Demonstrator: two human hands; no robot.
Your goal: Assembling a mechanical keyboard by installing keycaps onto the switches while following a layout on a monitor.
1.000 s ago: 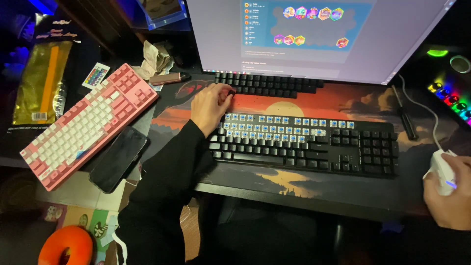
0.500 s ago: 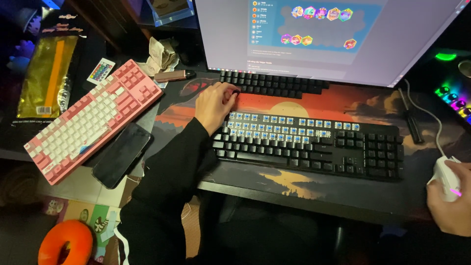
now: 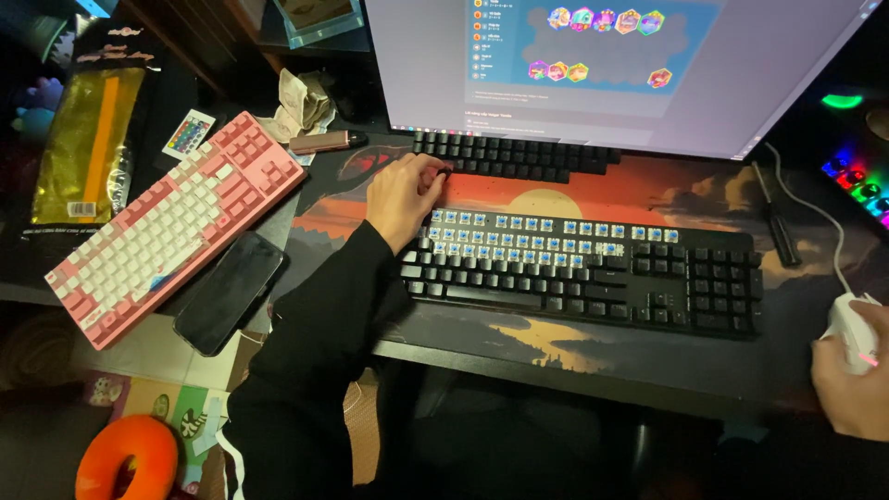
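Head view, looking down at a dark desk: the left hand (image 3: 400, 196), in a black sleeve, rests on the desk mat (image 3: 546, 338) just above the top left corner of the black keyboard (image 3: 593, 273). Its fingers are bent together, tips pinched on a small dark keycap (image 3: 445, 170) at the near edge of a row of loose black keycaps (image 3: 514, 156) lined up under the monitor (image 3: 611, 65).

The keyboard lies flat across the middle of the mat, long side toward the person. Its top two rows and part of the third are stripped of caps, showing pale blue switches on a white plate; the lower rows, the arrow block and the number pad on the right keep their black caps.

The right hand (image 3: 852, 384), at the lower right edge, is closed around a white mouse (image 3: 850, 324) whose cable runs up toward the monitor. A black tool (image 3: 773, 218) lies on the mat between keyboard and cable.

To the left, off the mat, a pink and white keyboard (image 3: 171, 236) lies at an angle, with a dark phone (image 3: 229, 292) face up just beside its near end.
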